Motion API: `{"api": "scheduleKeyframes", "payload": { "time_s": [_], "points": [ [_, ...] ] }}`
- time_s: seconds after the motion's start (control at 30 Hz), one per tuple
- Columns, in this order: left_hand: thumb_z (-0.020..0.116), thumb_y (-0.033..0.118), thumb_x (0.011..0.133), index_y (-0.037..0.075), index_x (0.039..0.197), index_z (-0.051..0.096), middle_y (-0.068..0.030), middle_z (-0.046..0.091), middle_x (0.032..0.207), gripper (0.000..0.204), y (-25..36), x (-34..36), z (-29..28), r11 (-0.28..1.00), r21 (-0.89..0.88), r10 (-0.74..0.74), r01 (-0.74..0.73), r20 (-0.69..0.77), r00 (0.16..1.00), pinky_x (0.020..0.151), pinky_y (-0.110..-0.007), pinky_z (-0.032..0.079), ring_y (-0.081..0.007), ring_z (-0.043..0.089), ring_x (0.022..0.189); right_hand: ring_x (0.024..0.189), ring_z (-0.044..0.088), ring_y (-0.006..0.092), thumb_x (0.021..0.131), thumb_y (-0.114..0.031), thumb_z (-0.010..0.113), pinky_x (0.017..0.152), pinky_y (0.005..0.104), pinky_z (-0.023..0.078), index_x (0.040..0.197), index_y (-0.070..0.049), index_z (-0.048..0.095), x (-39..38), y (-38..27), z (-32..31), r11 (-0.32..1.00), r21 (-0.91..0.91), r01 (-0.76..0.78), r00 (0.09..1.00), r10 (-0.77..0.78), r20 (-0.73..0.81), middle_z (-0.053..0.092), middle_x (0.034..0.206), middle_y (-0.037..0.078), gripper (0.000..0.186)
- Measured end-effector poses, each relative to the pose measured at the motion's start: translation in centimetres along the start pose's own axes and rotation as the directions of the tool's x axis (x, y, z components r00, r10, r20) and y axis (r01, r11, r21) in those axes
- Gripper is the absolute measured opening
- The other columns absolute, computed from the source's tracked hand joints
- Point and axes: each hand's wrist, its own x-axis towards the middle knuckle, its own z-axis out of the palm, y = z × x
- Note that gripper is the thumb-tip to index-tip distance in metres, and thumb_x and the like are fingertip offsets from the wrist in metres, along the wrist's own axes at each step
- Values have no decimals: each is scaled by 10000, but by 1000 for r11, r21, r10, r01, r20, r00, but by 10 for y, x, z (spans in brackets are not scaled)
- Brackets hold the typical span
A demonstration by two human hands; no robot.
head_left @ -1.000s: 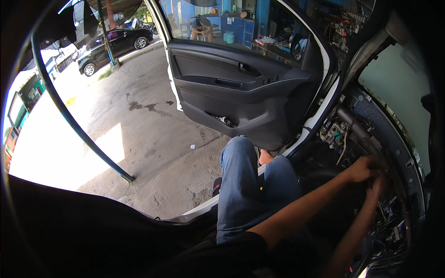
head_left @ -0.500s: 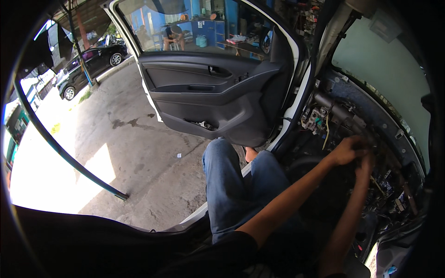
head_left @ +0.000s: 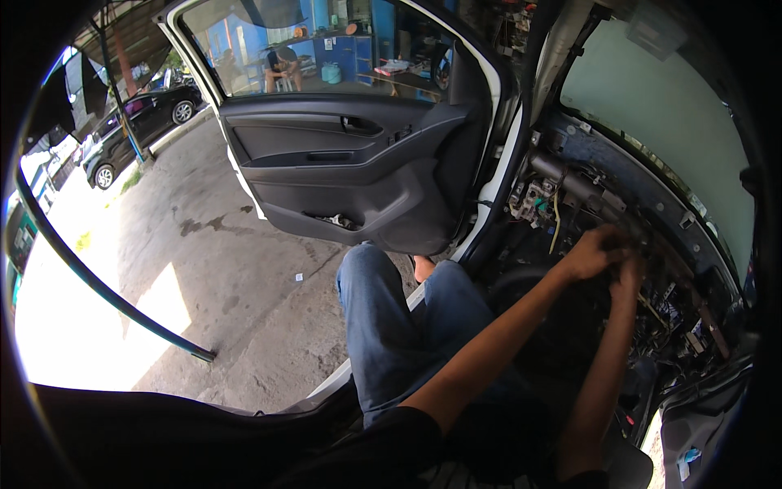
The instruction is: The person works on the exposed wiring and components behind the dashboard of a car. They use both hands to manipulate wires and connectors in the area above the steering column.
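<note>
Both my hands are raised close together at the stripped dashboard, in front of the metal crossbeam (head_left: pixel 574 181). My left hand (head_left: pixel 595 253) has its fingers curled over toward the right. My right hand (head_left: pixel 627 274) meets it from below, fingers bent up near the left fingertips. Both look closed, but shadow hides what is between them. Exposed wiring and brackets (head_left: pixel 668 310) lie just right of my right hand. A yellow cable (head_left: pixel 555 222) hangs left of my left hand, beside a metal bracket unit with a green connector (head_left: pixel 541 205).
The car door (head_left: pixel 342 163) stands wide open to the left, with a person (head_left: pixel 283 67) seated beyond its window. My jeans-clad legs (head_left: pixel 379 318) reach over the sill. A windshield (head_left: pixel 652 106) slopes above the dashboard. Outside are a curved pole (head_left: pixel 98 281) and a black car (head_left: pixel 142 126).
The whole view has shifted slightly, so the door and dashboard sit farther left. My hands stay together at the crossbeam, with small finger movements.
</note>
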Motion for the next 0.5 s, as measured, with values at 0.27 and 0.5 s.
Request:
{"api": "scheduleKeyframes", "payload": {
  "time_s": [0.27,0.5],
  "points": [
    [734,212,847,10,1128,684,-164,701,1103,350,-5,0,1,1000,-7,8,-8,-27,1000,954,-383,534,-284,684,1053,933,686,187,914,-179,643,811,324,560,1119,2,696,6,-3,2,997,-55,-45,999,44,-25,694,1046,76,278],
    [733,267,868,36,1145,713,-163,634,1170,361,-9,1,1,997,81,-11,11,7,1000,974,-399,492,-317,633,1098,1000,676,186,908,-158,617,842,313,545,1117,0,718,0,-7,6,992,-116,-42,999,39,-30,705,1076,89,281]
  ]
}}
